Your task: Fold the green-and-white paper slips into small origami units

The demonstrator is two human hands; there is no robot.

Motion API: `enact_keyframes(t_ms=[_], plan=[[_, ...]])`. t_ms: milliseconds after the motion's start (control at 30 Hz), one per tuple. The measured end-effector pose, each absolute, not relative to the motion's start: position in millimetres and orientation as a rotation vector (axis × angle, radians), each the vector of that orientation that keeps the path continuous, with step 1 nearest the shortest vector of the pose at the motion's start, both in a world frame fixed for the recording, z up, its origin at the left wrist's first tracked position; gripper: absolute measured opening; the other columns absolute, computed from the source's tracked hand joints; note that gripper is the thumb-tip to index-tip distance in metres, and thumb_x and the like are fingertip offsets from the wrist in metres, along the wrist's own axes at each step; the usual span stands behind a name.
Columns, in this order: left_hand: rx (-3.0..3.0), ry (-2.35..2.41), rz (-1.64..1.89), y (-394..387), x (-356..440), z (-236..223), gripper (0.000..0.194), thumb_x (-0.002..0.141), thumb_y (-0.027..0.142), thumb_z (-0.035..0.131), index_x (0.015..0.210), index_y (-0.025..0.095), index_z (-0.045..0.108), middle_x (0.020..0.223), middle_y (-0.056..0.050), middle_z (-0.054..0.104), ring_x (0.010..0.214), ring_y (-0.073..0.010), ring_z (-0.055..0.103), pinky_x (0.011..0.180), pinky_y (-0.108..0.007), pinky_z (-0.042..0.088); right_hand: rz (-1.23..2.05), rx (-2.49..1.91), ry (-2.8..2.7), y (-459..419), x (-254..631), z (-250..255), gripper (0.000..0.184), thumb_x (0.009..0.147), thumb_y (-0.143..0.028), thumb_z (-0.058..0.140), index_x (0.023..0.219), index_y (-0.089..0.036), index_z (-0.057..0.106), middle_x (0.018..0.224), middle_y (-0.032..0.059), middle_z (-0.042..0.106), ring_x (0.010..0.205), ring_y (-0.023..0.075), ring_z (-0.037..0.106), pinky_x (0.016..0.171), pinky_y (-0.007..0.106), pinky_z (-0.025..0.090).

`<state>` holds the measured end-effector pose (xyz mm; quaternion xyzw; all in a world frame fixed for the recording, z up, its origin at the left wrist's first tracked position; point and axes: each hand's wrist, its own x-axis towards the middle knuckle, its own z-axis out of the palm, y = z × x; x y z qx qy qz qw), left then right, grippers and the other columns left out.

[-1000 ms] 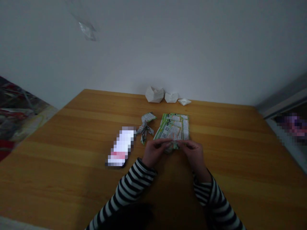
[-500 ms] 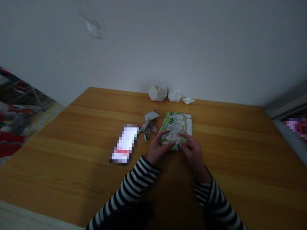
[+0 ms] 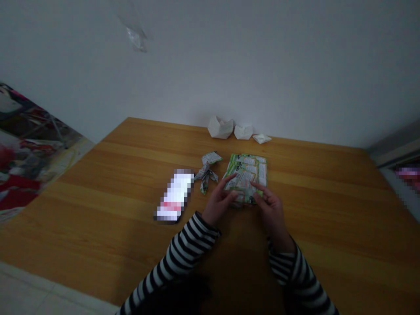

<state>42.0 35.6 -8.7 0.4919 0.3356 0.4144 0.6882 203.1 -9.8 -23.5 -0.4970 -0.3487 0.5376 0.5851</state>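
Observation:
My left hand and my right hand face each other over the near end of a stack of green-and-white printed paper sheets. Between their thumbs and fingers is a small folded piece of the same printed paper, gripped from both sides. Its edges blend into the stack behind it, so its exact shape is hard to make out. Left of the stack lie folded printed paper shapes, one flat and pointed, the other with several spread points.
A phone with a lit, blurred screen lies left of the hands on the wooden table. Along the wall stand a large white folded paper shape, a smaller one and a flat paper boat.
The hands have drawn slightly apart and their fingers have opened out around the small folded paper. The whole view has shifted, so the table items appear farther right.

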Motion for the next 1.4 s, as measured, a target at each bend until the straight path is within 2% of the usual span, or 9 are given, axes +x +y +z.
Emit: enact_keyframes(t_ms=[67,133,300,467,633,733,1000,1200,1400], plan=[[1.110,0.681,0.866,33,44,-7,0.071,0.069,0.035,0.076,0.133,0.019,0.049,0.112,-0.011,0.069,0.095,-0.0239,0.068,0.085,-0.034,0.053,1.303,-1.122,-0.747,-9,207,-27,0.042,0.078,-0.038,0.068,0.117,-0.023,0.062,0.091,0.0044,0.075,0.077,0.0218,0.070,0.068,0.035,0.056],[1.151,0.710,0.871,31,45,-6,0.062,0.068,0.032,0.077,0.125,0.017,0.057,0.111,-0.010,0.070,0.096,-0.0237,0.067,0.087,-0.034,0.052,1.335,-1.088,-0.703,-8,209,-31,0.040,0.078,-0.036,0.069,0.115,-0.023,0.062,0.089,0.0038,0.075,0.073,0.0206,0.071,0.068,0.034,0.056],[1.330,0.726,0.858,30,43,-3,0.030,0.084,0.035,0.061,0.098,0.012,0.072,0.097,-0.009,0.073,0.092,-0.0220,0.065,0.087,-0.033,0.049,1.332,-1.095,-0.658,-7,209,-37,0.039,0.075,-0.037,0.071,0.110,-0.022,0.064,0.088,0.0037,0.075,0.070,0.0198,0.070,0.066,0.034,0.055],[1.434,0.775,0.846,29,42,-3,0.035,0.090,0.038,0.051,0.093,0.011,0.072,0.087,-0.007,0.073,0.082,-0.0198,0.065,0.079,-0.031,0.050,1.331,-1.150,-0.706,-8,209,-36,0.049,0.077,-0.042,0.069,0.121,-0.023,0.060,0.094,0.0051,0.074,0.069,0.0196,0.069,0.063,0.033,0.054],[1.447,0.845,0.930,27,43,-4,0.041,0.087,0.036,0.055,0.123,0.018,0.061,0.114,-0.005,0.069,0.104,-0.0237,0.063,0.095,-0.036,0.046,1.335,-1.155,-0.682,-8,210,-34,0.046,0.075,-0.039,0.072,0.116,-0.021,0.063,0.087,0.0050,0.075,0.061,0.0175,0.067,0.059,0.030,0.053],[1.444,0.856,0.933,26,43,-3,0.047,0.086,0.035,0.056,0.130,0.018,0.054,0.119,-0.006,0.067,0.108,-0.0246,0.062,0.098,-0.039,0.045,1.328,-1.153,-0.683,-8,211,-35,0.043,0.075,-0.037,0.072,0.114,-0.022,0.064,0.084,0.0038,0.075,0.059,0.0158,0.066,0.056,0.028,0.052],[1.428,0.844,0.921,26,45,-1,0.034,0.089,0.038,0.050,0.099,0.014,0.073,0.113,-0.006,0.070,0.110,-0.0252,0.061,0.101,-0.036,0.043,1.282,-1.207,-0.713,-8,210,-37,0.048,0.073,-0.041,0.073,0.116,-0.021,0.064,0.089,0.0047,0.075,0.059,0.0169,0.066,0.057,0.032,0.054],[1.306,0.883,0.951,27,45,-10,0.042,0.088,0.040,0.053,0.122,0.017,0.062,0.120,-0.004,0.067,0.105,-0.0237,0.063,0.092,-0.036,0.050,1.260,-1.252,-0.713,-9,208,-31,0.047,0.071,-0.039,0.075,0.114,-0.022,0.067,0.082,0.0032,0.076,0.053,0.0162,0.065,0.056,0.032,0.055],[1.083,0.890,0.934,31,48,-19,0.043,0.083,0.049,0.057,0.097,0.011,0.072,0.084,-0.005,0.074,0.076,-0.0203,0.068,0.075,-0.033,0.055,1.122,-1.341,-0.782,-8,205,-31,0.045,0.071,-0.042,0.073,0.110,-0.018,0.068,0.084,0.0040,0.075,0.059,0.0170,0.067,0.060,0.033,0.056]])
